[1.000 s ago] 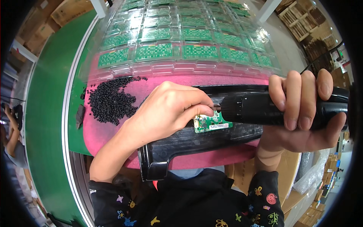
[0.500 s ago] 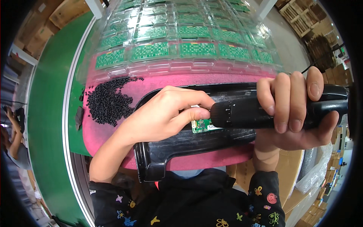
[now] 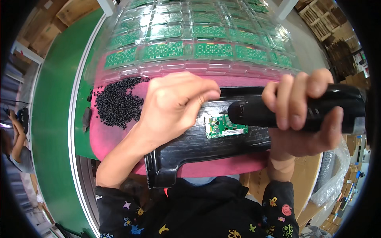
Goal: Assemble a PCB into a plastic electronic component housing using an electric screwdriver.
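Observation:
A black electric screwdriver [image 3: 252,114] lies almost level in my right hand [image 3: 295,107], whose fingers wrap over its body. Its nose points left and covers the upper right part of a small green circuit board [image 3: 214,127]. The board sits in a long black plastic housing [image 3: 198,154], and a white label shows along its lower edge. My left hand [image 3: 168,105] is above the housing's left part, just up and left of the board. Its thumb and index finger are pinched together; anything between them is too small to make out.
Loose small black screws [image 3: 117,104] lie heaped on the pink mat [image 3: 103,141] to the left. Clear plastic trays [image 3: 190,68] with rows of green boards fill the far side. A green surface [image 3: 53,119] stretches leftward. Cardboard and bubble wrap [image 3: 331,178] lie at the right.
My left hand has drawn back up and left from the screwdriver's tip, uncovering more of the board. The screwdriver and my right hand have shifted slightly, its nose now a little higher and further right.

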